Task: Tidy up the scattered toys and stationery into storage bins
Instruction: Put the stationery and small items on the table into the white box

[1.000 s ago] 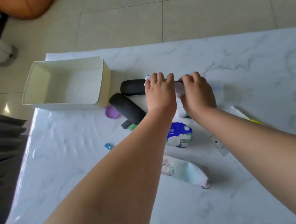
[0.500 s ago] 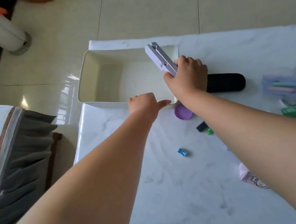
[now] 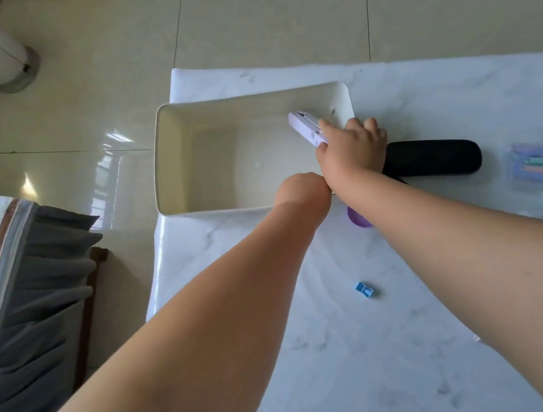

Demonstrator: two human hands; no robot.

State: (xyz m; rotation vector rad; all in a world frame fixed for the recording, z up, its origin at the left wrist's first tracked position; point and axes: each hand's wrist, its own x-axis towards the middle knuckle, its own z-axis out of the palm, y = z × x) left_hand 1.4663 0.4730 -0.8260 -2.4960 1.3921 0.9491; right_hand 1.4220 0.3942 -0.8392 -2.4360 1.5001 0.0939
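right hand (image 3: 351, 150) grips purple stapler (image 3: 306, 127) inside white bin (image 3: 167, 157) | left hand (image 3: 299, 190) curled at bin edge, holding nothing seen

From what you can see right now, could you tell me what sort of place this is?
Probably a room in a home: a marble-patterned table on a glossy tiled floor, stationery scattered beside a white storage bin, and a grey fabric seat alongside.
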